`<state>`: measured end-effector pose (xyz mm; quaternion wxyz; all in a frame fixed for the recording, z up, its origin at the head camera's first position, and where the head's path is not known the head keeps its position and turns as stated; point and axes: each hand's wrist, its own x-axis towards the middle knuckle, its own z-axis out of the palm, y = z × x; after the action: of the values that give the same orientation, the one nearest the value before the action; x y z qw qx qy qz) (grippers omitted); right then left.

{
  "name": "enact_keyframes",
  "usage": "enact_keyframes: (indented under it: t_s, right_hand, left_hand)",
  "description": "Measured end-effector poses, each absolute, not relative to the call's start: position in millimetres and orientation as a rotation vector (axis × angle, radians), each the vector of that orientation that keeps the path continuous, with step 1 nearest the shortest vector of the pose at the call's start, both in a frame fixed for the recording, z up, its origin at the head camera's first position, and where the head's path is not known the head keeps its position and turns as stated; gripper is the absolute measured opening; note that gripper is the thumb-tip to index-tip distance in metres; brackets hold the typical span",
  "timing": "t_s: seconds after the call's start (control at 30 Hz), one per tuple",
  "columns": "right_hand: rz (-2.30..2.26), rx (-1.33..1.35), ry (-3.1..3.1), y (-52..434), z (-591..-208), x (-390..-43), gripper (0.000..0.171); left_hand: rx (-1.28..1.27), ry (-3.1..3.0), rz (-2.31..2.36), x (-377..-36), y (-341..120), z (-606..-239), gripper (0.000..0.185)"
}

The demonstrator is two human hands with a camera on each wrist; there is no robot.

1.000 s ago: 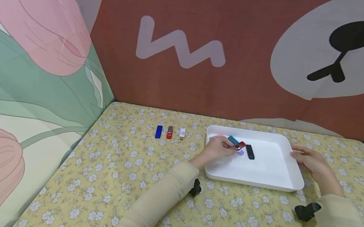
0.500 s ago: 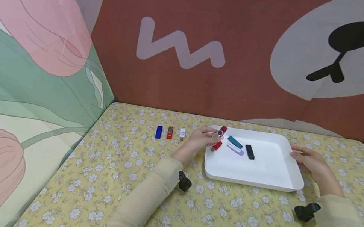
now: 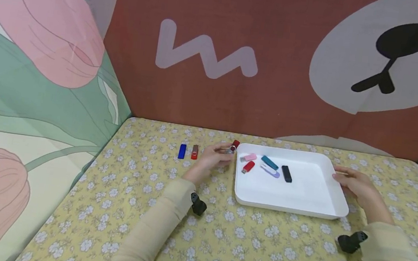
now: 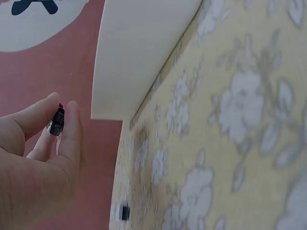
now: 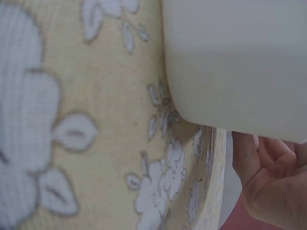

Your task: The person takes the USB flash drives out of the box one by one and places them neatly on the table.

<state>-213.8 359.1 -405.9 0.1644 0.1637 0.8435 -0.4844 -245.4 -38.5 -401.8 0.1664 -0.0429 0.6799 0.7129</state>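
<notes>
Fingers of the left hand (image 3: 211,157) are pinching a red swivel USB stick (image 3: 234,146) beside the white tray (image 3: 302,203), near the counter's far edge; the right hand (image 3: 354,186), fingers relaxed, is steadying the tray's right rim.

Both arms wear long, close-fitting sleeves of pale beige, thin and slightly sheer, ending just behind the bare hands. Behind the left hand (image 3: 211,156) a small black camera unit is strapped under the wrist; a like black unit sits behind the right hand (image 3: 354,187). No rings or gloves show.
</notes>
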Motion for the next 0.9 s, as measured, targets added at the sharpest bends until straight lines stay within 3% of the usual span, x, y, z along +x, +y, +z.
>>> enact_keyframes:
  t_s: [0.9]
  right_hand:
    - [-1.388,0.455,2.416,359,-405,-213,0.07]
  left_hand:
    - [-0.158,1.97,2.127,-249,-108,-402,0.044]
